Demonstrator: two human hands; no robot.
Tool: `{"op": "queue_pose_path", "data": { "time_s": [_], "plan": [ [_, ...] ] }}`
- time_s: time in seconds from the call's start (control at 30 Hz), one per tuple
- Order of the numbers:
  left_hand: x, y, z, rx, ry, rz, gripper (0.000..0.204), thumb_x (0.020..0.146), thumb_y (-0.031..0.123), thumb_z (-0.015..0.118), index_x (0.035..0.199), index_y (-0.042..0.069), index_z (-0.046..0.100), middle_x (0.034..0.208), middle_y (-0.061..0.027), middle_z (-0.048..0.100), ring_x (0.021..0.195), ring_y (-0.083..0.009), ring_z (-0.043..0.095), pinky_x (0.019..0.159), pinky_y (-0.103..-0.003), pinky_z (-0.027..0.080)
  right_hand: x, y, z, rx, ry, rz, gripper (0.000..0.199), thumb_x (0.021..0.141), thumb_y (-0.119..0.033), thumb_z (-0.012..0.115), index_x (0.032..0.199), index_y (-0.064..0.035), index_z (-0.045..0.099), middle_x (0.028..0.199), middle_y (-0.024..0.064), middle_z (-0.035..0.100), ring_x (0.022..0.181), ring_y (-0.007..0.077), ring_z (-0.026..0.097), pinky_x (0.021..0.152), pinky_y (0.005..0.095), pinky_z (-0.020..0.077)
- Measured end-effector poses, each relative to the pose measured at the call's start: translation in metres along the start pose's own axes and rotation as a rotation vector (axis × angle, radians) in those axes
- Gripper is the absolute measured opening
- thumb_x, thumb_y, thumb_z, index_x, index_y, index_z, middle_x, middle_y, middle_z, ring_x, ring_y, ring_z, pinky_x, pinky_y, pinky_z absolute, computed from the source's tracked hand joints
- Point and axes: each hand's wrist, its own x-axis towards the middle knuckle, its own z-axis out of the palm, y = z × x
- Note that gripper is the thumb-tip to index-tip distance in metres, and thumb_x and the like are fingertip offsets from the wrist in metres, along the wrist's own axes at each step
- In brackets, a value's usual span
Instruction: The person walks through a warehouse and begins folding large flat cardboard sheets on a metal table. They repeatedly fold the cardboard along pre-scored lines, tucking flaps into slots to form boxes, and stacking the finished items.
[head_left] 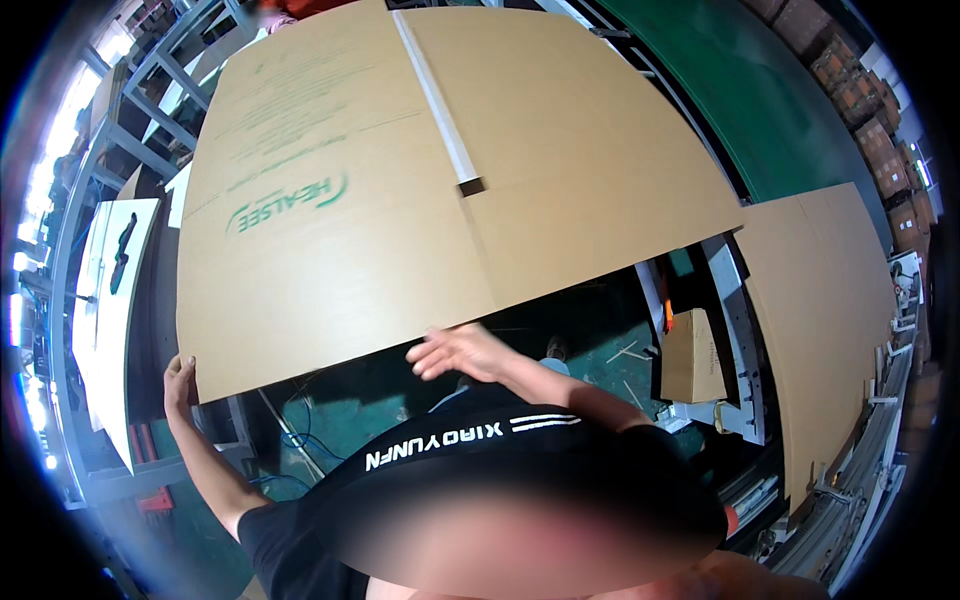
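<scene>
A large brown cardboard sheet (330, 270) with green print spreads in front of me. A narrow slot showing a white strip (440, 100) runs from its far edge toward the middle. At the sheet's near left corner, my left hand (180, 380) is closed on the edge, with the thumb on top and some fingers hidden. Close to the middle of the near edge is my right hand (462, 353), its fingers stretched out and holding nothing. Whether its fingertips touch the cardboard I cannot tell.
A second cardboard sheet (815, 290) lies at the right, beside a long green belt surface (790, 140). Below it stand a small carton (690, 360) and metal framing. White panels (105, 300) lean at the left by a metal rack (165, 75). Blue hose (300, 440) and scraps lie on the floor.
</scene>
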Motion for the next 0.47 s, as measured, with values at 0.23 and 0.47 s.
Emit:
{"op": "queue_pose_path", "data": {
  "time_s": [0.23,0.47],
  "plan": [
    [-0.034,0.0,0.208,0.817,0.081,0.428,0.051,0.072,0.013,0.07,0.121,0.006,0.057,0.11,-0.0223,0.061,0.102,-0.037,0.059,0.089,-0.042,0.048,0.034,0.068,-0.064,-0.227,0.065,0.37,0.052,0.092,-0.027,0.061,0.132,0.0016,0.044,0.113,0.0198,0.061,0.09,0.0254,0.066,0.077,0.0383,0.0578],
    [-0.058,0.012,0.382,1.043,-0.33,0.719,0.066,0.072,0.017,0.074,0.132,0.012,0.048,0.138,-0.0169,0.044,0.129,-0.0329,0.041,0.109,-0.041,0.033,-0.087,-0.047,-0.257,0.635,0.722,-0.571,0.052,0.098,-0.034,0.035,0.126,0.0083,0.045,0.126,0.0238,0.055,0.112,0.0404,0.055,0.1,0.0529,0.0434]
  ]
}}
